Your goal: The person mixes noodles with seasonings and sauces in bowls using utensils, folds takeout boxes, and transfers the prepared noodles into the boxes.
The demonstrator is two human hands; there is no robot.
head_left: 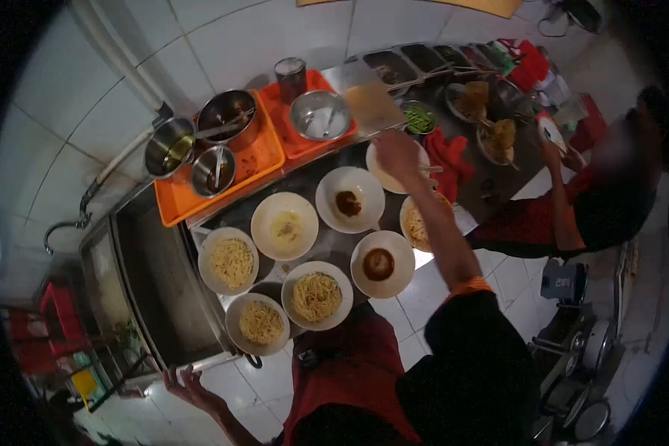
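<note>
Bowls [285, 205], white, eight; orange trays [264, 157], two

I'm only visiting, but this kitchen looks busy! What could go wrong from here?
The noodle bowl nearest the apron sits at the counter's edge, so a bump from the person's body could perhaps tip it off.

The right hand is over a white bowl, while the forearm seems to pass above a partly hidden noodle bowl; dropping the arm might smear or spill food.
</note>
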